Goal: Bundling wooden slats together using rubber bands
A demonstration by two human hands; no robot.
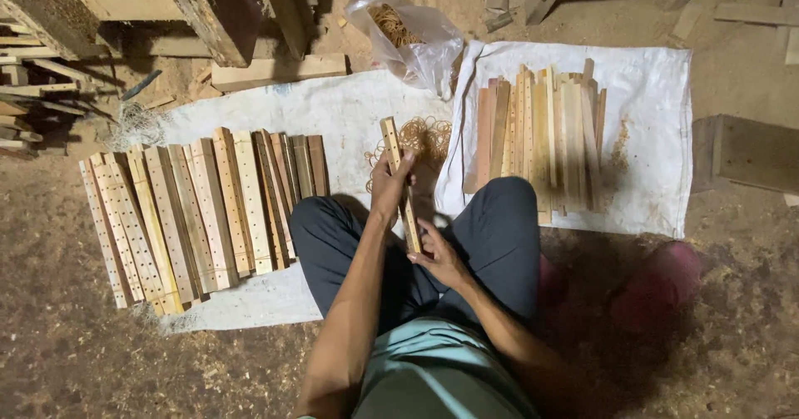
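Head view is showing a person sitting cross-legged on a sawdust floor, holding a bundle of thin wooden slats (401,182) upright over the lap. Left hand (389,184) is clenching around the upper half of the bundle, its fingers (405,163) wrapping the front face, while right hand (435,255) is pinching the bundle's lower end, fingers closing on the wood. Just beyond the bundle's top end a loose heap of rubber bands (424,136) is lying on a white sack (333,107), and farther beyond it a clear plastic bag (412,36) is holding more bands. To the left of the bundle a row of drilled wooden strips (191,211) is lying side by side on that sack; to its right a pile of plain slats (541,132) is resting on a second white sack (649,94). Judging from the grip, the slats are being squared up together in the hands, and whether a band is already on them cannot be told. A next move would probably call for one hand keeping the bundle tight while the other is freeing itself.
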